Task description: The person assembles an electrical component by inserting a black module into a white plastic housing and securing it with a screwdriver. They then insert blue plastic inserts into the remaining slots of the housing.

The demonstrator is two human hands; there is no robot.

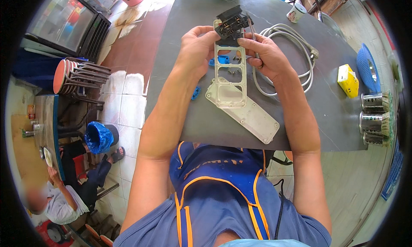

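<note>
Over the dark table I hold up the white power strip frame (231, 71), its row of rectangular openings hanging downward. A black socket module (234, 25) with exposed metal contacts sits tilted at its top end. My left hand (198, 49) is closed on the left side of the frame beside the module. On the other side, my right hand (268, 56) pinches the module's lower right edge, with the grey cord (251, 28) running by its fingers. Beneath the frame lies the white back cover (253, 118). Small screws (234, 71) and a blue plastic piece (221, 60) show behind it.
A coiled grey cable (296, 30) with a plug (314, 53) lies right. Beyond are a yellow box (347, 81), blue strainer (368, 66), metal utensil holders (372, 122) and a white can (296, 13). Another blue piece (195, 93) lies left. A person (68, 199) sits far left.
</note>
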